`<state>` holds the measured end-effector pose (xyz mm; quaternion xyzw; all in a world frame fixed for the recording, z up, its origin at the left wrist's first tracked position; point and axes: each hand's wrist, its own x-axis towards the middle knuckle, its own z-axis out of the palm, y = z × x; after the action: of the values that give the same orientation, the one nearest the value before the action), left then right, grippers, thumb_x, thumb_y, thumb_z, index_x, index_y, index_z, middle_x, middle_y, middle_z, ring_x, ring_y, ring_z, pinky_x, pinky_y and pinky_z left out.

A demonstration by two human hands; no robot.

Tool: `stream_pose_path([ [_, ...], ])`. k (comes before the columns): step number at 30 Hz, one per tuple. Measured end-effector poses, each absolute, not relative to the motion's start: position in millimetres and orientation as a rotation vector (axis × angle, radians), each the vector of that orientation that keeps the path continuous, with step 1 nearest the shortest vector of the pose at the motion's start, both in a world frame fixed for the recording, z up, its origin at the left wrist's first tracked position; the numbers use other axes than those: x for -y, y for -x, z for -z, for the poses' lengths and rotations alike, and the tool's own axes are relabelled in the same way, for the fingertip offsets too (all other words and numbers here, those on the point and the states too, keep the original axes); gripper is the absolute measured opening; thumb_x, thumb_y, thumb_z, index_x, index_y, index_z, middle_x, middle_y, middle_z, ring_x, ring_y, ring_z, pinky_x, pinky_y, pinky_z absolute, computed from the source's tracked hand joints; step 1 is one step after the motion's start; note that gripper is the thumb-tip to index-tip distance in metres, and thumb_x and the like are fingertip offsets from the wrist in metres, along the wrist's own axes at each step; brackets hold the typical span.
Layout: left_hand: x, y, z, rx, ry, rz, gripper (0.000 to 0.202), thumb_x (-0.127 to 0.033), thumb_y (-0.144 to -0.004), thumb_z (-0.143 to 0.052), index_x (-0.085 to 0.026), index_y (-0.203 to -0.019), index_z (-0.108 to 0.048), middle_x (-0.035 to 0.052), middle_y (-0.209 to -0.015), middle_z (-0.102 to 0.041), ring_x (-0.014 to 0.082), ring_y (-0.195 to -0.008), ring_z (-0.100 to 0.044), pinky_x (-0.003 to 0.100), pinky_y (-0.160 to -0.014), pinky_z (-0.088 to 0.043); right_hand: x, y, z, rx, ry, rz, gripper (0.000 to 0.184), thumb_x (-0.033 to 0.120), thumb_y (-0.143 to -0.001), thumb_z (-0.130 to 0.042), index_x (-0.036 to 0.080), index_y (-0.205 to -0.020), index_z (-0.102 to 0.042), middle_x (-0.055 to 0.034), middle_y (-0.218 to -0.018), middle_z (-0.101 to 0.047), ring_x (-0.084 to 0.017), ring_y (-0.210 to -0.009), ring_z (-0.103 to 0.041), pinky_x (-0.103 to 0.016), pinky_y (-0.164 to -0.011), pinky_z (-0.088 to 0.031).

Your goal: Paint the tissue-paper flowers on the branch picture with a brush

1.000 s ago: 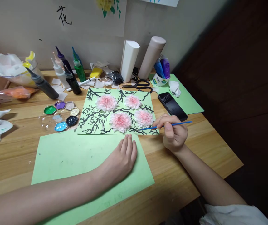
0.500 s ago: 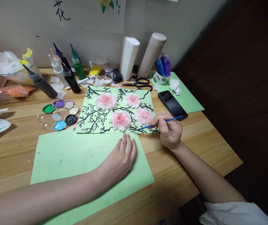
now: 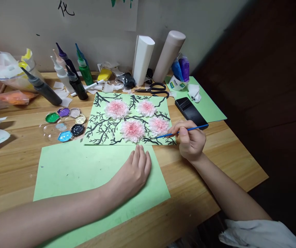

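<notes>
- Near: one left hand (image 3: 134,170) lies on a green sheet (image 3: 75,175), fingers close together, likely for support.
- Right: fingers of the right hand (image 3: 192,141) pinch one blue brush (image 3: 197,127) (presumably for control).
- Middle: one painting (image 3: 111,128), four pink flowers (image 3: 133,131).
- Far left: seven bottles (image 3: 86,74).

One feed at my end, head-worn. Through it I look forward and down from above the near side of the desk (image 3: 238,163), out over both forearms (image 3: 60,213). Range close; hands (image 3: 134,168) near mid-frame, slightly low. Wall (image 3: 160,17) across the top, dark surface (image 3: 279,86) down the right.
</notes>
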<state>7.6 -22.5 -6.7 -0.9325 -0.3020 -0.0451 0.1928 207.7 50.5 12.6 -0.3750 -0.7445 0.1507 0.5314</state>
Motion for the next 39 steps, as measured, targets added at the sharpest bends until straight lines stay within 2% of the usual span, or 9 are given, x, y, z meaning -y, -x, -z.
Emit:
stream_pose_path([
  [12, 23.4, -7.7, 9.9, 0.853, 2.631, 0.154, 0.045, -0.014, -0.086, -0.036, 0.011, -0.122, -0.045, 0.0361, -0.121, -0.053, 0.0391, -0.114, -0.055, 0.045, -0.088, -0.048, -48.3, -208.8, -10.4, 1.869, 0.876, -0.409, 0.023, 0.022, -0.090, -0.042, 0.021, -0.076, -0.059, -0.0029, -0.068, -0.064, -0.016, -0.063, -0.063, -0.031, -0.060, -0.049],
  [23, 23.2, -8.0, 8.6, 0.850, 2.624, 0.133, 0.045, -0.012, -0.085, -0.034, 0.011, -0.122, -0.045, 0.0353, -0.121, -0.054, 0.0386, -0.114, -0.055, 0.045, -0.088, -0.049, -51.7, -209.1, -11.6, 1.719, 0.873, -0.379, 0.023, 0.025, -0.090, -0.042, 0.021, -0.072, -0.056, -0.0010, -0.062, -0.059, -0.014, -0.055, -0.059, -0.029, -0.050, -0.045],
  [28, 23.6, -8.2, 9.2, 0.855, 2.627, 0.147, 0.045, -0.012, -0.084, -0.036, 0.011, -0.121, -0.045, 0.0356, -0.121, -0.054, 0.0395, -0.113, -0.055, 0.045, -0.088, -0.049, -49.7, -210.7, -11.3, 1.803, 0.839, -0.393, 0.021, 0.022, -0.090, -0.042, 0.021, -0.074, -0.056, -0.0017, -0.063, -0.060, -0.015, -0.057, -0.059, -0.031, -0.055, -0.047],
  [39, 23.0, -8.4, 6.8, 0.855, 2.615, 0.143, 0.044, -0.013, -0.084, -0.037, 0.010, -0.120, -0.048, 0.0342, -0.119, -0.056, 0.0401, -0.113, -0.055, 0.044, -0.087, -0.050, -50.2, -207.0, -10.1, 1.751, 0.877, -0.381, 0.022, 0.018, -0.090, -0.042, 0.020, -0.075, -0.058, -0.0010, -0.067, -0.062, -0.013, -0.057, -0.061, -0.028, -0.055, -0.048],
])
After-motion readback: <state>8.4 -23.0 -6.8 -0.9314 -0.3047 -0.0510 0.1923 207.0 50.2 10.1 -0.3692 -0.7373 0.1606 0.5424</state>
